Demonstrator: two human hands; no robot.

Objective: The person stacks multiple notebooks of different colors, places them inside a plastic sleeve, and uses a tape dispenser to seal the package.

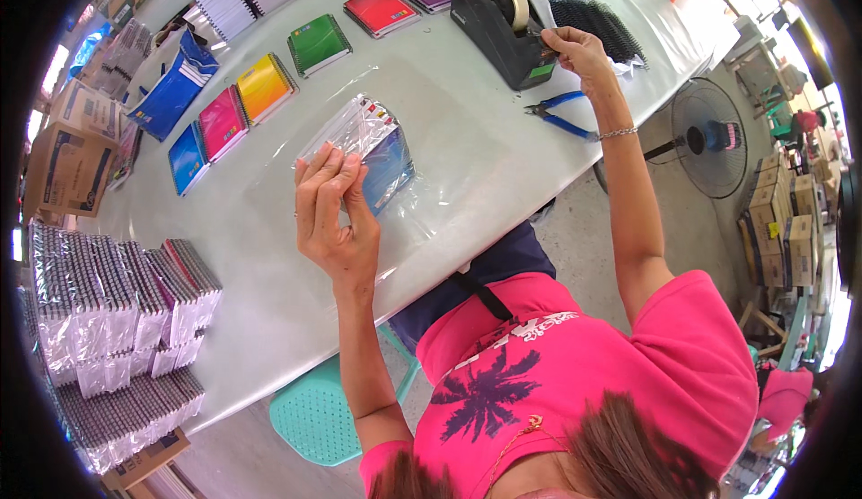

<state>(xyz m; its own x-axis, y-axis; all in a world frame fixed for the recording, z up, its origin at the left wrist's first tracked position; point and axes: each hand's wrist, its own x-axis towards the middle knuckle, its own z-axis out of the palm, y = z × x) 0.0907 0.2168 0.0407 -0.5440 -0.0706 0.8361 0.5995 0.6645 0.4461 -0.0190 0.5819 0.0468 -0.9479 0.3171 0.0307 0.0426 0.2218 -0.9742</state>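
Observation:
A stack of spiral notebooks (391,171) in clear plastic wrap sits on the table, its blue cover showing at the near side. My left hand (337,203) is closed on the pack's left side, its fingertips pressing the folded plastic. To the right, my right hand (579,55) pinches at the cutting edge of a black tape dispenser (496,37), at the tape's end; the strip itself is hard to make out. A tape roll (508,4) sits in the dispenser. Pliers with blue handles (566,118) lie just below my right hand.
Single notebooks, such as a green one (319,44), lie in a curved row. Wrapped notebooks (117,310) are stacked at the left, near a blue container (175,86). Black spiral coils (597,28) lie beyond my right hand. A fan (709,138) stands off the table's right edge.

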